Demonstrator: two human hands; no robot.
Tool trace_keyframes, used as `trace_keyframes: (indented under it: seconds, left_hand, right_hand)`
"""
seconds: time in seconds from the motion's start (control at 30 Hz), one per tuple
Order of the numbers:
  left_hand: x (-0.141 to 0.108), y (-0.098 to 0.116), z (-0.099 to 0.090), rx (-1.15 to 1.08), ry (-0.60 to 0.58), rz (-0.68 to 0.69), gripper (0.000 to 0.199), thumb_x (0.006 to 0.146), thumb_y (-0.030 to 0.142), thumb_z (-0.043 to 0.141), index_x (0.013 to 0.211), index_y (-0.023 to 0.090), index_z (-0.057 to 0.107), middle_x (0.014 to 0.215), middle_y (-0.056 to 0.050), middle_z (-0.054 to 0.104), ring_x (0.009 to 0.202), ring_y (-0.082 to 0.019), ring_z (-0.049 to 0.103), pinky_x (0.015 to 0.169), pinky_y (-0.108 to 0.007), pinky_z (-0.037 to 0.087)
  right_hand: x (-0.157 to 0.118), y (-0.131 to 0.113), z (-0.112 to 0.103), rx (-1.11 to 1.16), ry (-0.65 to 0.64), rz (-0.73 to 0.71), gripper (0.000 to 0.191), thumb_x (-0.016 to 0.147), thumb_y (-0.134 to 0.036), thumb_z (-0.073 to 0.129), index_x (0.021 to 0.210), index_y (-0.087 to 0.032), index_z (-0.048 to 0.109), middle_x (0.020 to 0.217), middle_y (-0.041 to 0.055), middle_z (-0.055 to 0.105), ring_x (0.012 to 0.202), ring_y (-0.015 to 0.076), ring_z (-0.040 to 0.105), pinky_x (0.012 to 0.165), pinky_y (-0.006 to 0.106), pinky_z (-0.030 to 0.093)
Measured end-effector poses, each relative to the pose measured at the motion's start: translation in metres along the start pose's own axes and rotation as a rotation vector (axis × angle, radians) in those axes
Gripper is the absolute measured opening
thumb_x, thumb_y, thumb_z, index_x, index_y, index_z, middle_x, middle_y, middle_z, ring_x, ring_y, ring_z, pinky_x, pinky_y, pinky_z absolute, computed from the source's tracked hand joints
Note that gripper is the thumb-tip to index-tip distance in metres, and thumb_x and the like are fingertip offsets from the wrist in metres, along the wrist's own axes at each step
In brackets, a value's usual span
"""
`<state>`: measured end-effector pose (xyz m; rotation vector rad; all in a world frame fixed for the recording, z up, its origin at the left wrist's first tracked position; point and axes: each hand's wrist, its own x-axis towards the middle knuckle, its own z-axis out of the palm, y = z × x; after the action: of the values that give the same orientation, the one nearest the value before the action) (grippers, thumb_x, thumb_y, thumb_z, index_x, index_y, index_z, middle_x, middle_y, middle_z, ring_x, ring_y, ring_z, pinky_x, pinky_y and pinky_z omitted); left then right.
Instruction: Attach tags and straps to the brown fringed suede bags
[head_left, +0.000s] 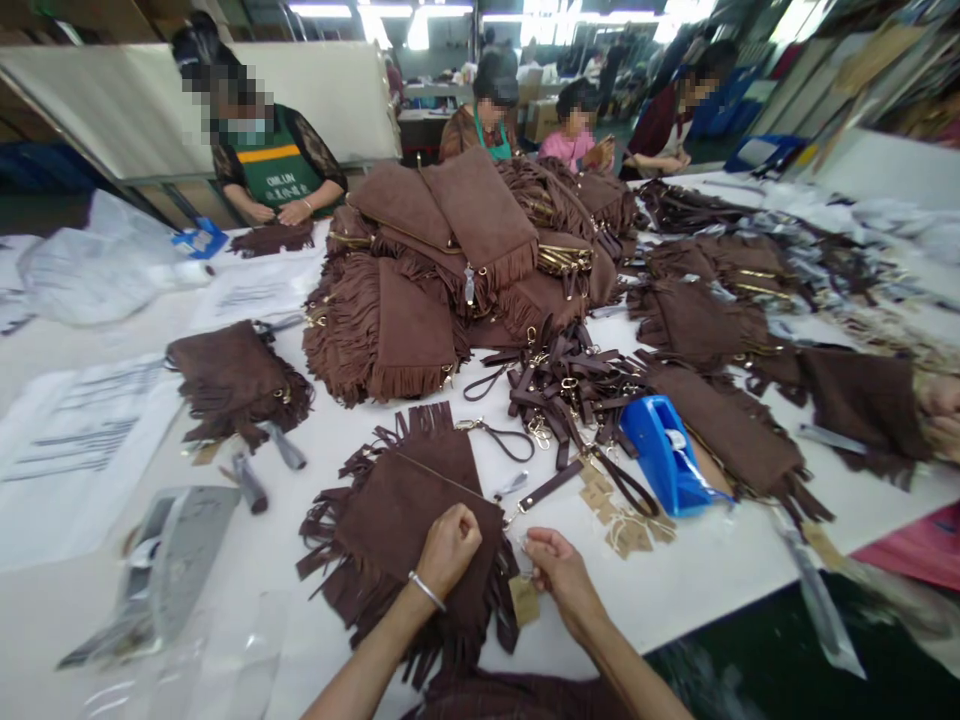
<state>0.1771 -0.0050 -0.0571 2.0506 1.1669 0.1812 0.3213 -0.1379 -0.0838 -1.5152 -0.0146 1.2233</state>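
A brown fringed bag (405, 500) lies flat on the white table in front of me. My left hand (448, 548), with a bangle at its wrist, rests on the bag with its fingers curled; whether they hold anything is hidden. At the bag's right edge my right hand (553, 562) pinches something small and pale, too small to make out. A tan tag (524, 600) hangs just below and left of my right fingers. Beside the bag's right corner lies a dark strap (551, 487) with a metal clasp.
A pile of fringed bags (412, 320) rises at the back, with loose straps (555, 390) before it. A blue tape dispenser (667, 455) stands right, a grey dispenser (161, 560) left. Several people work across the table (270, 530); another person's hand (941, 415) is at far right.
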Motion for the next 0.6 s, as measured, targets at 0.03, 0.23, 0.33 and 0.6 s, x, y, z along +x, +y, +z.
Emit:
trace_keyframes:
  seconds: [0.03,0.23,0.33,0.6]
  left_hand:
    - [-0.003,-0.001,-0.006,-0.015,0.014,0.001,0.013,0.077,0.014,0.041,0.067,0.02,0.048,0.066,0.002,0.053,0.064,-0.015,0.052,0.061,-0.025,0.038]
    - [-0.027,-0.01,-0.028,0.01,0.149,0.072,0.012,0.084,0.02,0.044,0.082,0.019,0.056,0.089,-0.005,0.062,0.083,-0.019,0.06,0.076,-0.031,0.047]
    - [-0.045,-0.036,-0.028,0.32,0.313,0.199,0.035,0.086,0.02,0.047,0.12,0.018,0.053,0.134,-0.012,0.051,0.127,-0.028,0.043,0.104,-0.047,0.037]
    - [-0.035,-0.119,-0.027,0.792,0.229,0.489,0.066,0.087,0.026,0.053,0.147,0.031,0.024,0.152,-0.001,0.033,0.138,-0.023,0.031,0.114,-0.045,0.027]
  right_hand:
    - [-0.003,-0.001,-0.003,0.006,-0.003,0.003,0.047,0.055,-0.04,0.081,0.089,-0.015,0.059,0.058,-0.006,0.056,0.043,0.0063,0.046,0.039,0.018,0.031]
    - [-0.018,-0.01,-0.009,0.023,-0.087,-0.018,0.053,0.056,-0.045,0.084,0.095,-0.016,0.061,0.062,-0.0058,0.055,0.047,0.007,0.048,0.042,0.019,0.034]
    - [-0.022,-0.004,-0.018,0.021,-0.152,-0.017,0.058,0.057,-0.048,0.083,0.1,-0.016,0.063,0.063,-0.0046,0.057,0.05,0.0076,0.048,0.046,0.02,0.035]
    - [-0.017,0.019,-0.055,-0.106,-0.21,0.048,0.06,0.046,-0.066,0.079,0.074,-0.016,0.063,0.048,-0.0025,0.052,0.043,0.0084,0.042,0.046,0.022,0.027]
